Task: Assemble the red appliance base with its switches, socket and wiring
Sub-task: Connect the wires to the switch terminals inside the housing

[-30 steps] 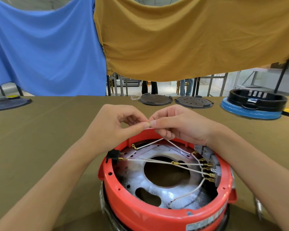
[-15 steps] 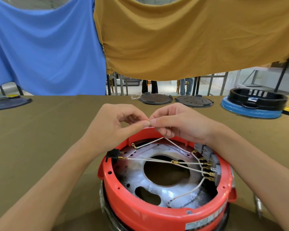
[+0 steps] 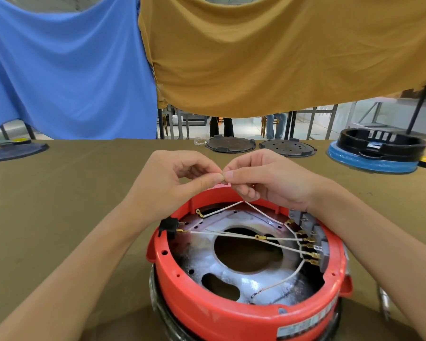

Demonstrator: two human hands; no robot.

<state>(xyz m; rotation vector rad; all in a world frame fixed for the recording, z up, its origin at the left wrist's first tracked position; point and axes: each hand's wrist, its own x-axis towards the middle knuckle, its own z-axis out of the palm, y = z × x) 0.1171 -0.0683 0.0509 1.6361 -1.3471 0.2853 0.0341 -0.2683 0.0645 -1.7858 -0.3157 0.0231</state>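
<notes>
Olive-cloth table (image 3: pixel 59 205); blue drape (image 3: pixel 67 70), mustard drape (image 3: pixel 268 57) behind

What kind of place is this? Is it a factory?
Probably a small assembly workshop. A red appliance base with loose white wires sits on a cloth-covered worktable, spare round plates and another base wait behind, and metal-frame benches stand beyond the hung cloths.

Glossy red plastic base (image 3: pixel 221 313), shiny metal plate (image 3: pixel 246 284), matt cloth table (image 3: pixel 59 205).
</notes>
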